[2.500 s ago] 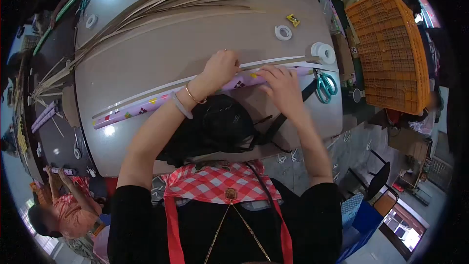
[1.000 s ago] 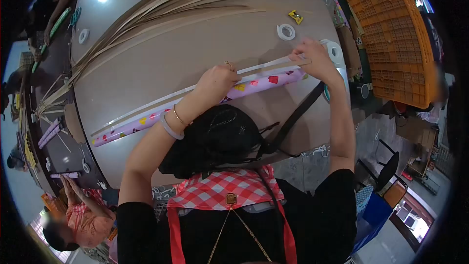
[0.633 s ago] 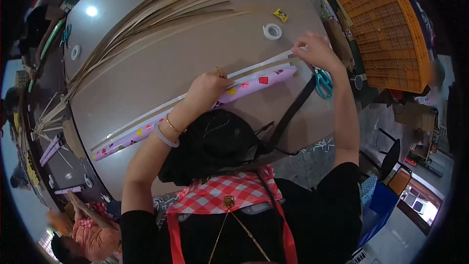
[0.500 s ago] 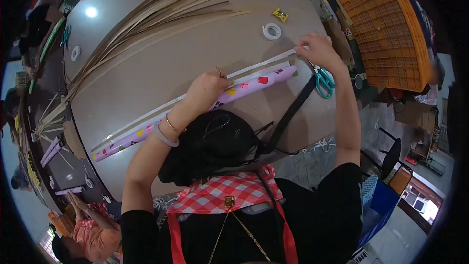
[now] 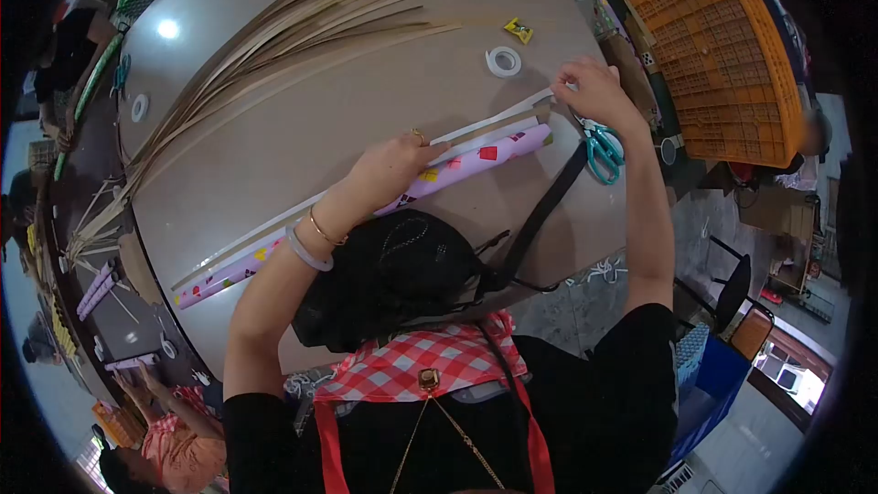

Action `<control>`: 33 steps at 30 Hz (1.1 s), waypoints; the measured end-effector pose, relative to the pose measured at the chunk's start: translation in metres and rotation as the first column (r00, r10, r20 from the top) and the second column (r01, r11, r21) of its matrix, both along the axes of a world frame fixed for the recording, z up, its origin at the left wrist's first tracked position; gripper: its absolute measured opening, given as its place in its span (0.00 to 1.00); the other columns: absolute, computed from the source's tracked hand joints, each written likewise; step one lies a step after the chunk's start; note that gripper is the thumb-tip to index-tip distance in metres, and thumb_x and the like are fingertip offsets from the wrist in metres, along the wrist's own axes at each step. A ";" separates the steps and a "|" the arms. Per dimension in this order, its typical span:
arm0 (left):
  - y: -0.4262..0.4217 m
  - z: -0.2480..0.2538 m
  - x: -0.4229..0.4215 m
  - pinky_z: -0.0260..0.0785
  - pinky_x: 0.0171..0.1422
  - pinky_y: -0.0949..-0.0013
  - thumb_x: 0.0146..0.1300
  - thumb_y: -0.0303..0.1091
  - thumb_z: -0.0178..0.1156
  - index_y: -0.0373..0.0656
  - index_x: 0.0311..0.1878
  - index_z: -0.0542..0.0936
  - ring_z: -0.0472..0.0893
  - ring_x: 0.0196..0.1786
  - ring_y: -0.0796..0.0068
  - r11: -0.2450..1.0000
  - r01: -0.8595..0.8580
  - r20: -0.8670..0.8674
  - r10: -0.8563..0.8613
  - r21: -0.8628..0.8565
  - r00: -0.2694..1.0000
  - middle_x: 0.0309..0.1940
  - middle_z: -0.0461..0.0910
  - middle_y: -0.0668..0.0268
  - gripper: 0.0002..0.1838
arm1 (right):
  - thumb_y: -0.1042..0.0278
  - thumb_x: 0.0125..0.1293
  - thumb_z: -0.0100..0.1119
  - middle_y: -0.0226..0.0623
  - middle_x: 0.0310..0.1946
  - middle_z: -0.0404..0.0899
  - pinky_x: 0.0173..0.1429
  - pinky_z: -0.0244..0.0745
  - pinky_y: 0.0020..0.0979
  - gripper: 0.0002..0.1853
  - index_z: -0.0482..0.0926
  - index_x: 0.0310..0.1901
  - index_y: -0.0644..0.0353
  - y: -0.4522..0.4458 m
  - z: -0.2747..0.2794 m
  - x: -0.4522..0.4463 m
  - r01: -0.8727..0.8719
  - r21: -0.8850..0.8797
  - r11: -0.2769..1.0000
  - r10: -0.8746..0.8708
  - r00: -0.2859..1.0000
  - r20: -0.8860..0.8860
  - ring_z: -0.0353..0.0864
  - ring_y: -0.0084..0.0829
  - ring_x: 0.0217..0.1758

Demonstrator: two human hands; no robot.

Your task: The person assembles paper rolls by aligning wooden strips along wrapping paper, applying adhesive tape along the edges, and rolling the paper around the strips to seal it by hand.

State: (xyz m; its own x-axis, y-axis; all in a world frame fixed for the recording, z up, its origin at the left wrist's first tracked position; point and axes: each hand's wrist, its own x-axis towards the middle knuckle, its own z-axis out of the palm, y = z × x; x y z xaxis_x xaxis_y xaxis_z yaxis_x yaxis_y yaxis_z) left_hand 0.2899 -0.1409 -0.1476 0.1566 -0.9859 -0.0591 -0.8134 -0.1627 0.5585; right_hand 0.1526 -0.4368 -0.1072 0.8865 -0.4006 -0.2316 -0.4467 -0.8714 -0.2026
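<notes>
"State the location and appearance of the main item."

"One long, slim, lilac roll of glossy patterned paper [image 5: 468,164], lying aslant across the pale grey-brown worktop [image 5: 302,137]. Its printed motifs are red, yellow and dark, spaced along the length. The near-left end and the far-right end both show; part of the middle is hidden by the left hand and forearm."

"Anything alongside it?"

"A flat tan strip [image 5: 499,129] runs along its far side. Beyond that lies a narrow white strip [image 5: 498,116], smooth and even in width, reaching to the right hand."

"Report on the hands."

"Left hand [image 5: 391,171]: fingers curled down over the roll and the strips at mid-length; whether they grip or only press, I cannot tell. Right hand [image 5: 593,96]: fingers pinched together on the end of the white strip, just past the roll's right end."

"Nearby items?"

"Teal-handled scissors [image 5: 604,157] just beside the right wrist, a white ring-shaped roll of tape [image 5: 503,61] farther off, and a soft black fabric item [image 5: 393,279] on the near side of the lilac roll, partly behind the left forearm"
</notes>
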 end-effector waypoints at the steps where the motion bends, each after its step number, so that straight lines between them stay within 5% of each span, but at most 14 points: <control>1: 0.000 -0.001 0.000 0.73 0.44 0.61 0.57 0.27 0.51 0.52 0.57 0.73 0.78 0.39 0.58 0.999 0.033 0.038 -0.033 0.008 0.999 0.38 0.77 0.57 0.22 | 0.55 0.54 0.56 0.35 0.36 0.74 0.54 0.57 0.40 0.11 0.79 0.33 0.53 -0.001 -0.001 0.001 0.000 -0.005 1.000 0.000 1.000 0.019 0.72 0.37 0.48; 13: -0.004 0.000 0.001 0.73 0.39 0.61 0.59 0.28 0.48 0.50 0.54 0.74 0.78 0.37 0.58 0.991 0.129 0.133 -0.132 0.033 0.982 0.34 0.74 0.58 0.19 | 0.60 0.54 0.54 0.36 0.38 0.75 0.52 0.57 0.39 0.08 0.79 0.31 0.53 -0.007 -0.007 0.004 0.032 -0.144 0.989 -0.011 0.990 0.138 0.71 0.38 0.48; 20: -0.008 0.007 0.000 0.73 0.37 0.61 0.59 0.26 0.47 0.53 0.58 0.72 0.78 0.35 0.59 0.980 0.168 0.188 -0.187 0.110 0.964 0.36 0.73 0.59 0.22 | 0.60 0.54 0.55 0.35 0.39 0.73 0.53 0.56 0.40 0.08 0.78 0.33 0.52 -0.024 0.007 0.006 0.106 -0.266 0.958 -0.098 0.994 0.046 0.69 0.38 0.51; 22: -0.006 0.009 0.002 0.73 0.37 0.61 0.59 0.26 0.47 0.53 0.58 0.72 0.77 0.35 0.59 0.977 0.170 0.181 -0.192 0.129 0.964 0.36 0.73 0.59 0.22 | 0.60 0.54 0.55 0.40 0.38 0.74 0.53 0.57 0.41 0.08 0.79 0.31 0.53 -0.030 0.005 0.003 0.131 -0.330 0.935 -0.084 0.985 0.154 0.70 0.41 0.48; 33: -0.006 0.003 0.004 0.71 0.36 0.61 0.61 0.28 0.46 0.53 0.56 0.74 0.77 0.34 0.60 0.980 0.187 0.205 -0.197 0.066 0.959 0.32 0.72 0.59 0.20 | 0.56 0.53 0.56 0.40 0.39 0.73 0.57 0.55 0.46 0.10 0.80 0.32 0.50 -0.054 0.010 -0.007 0.181 -0.310 0.933 -0.151 0.981 0.119 0.71 0.41 0.50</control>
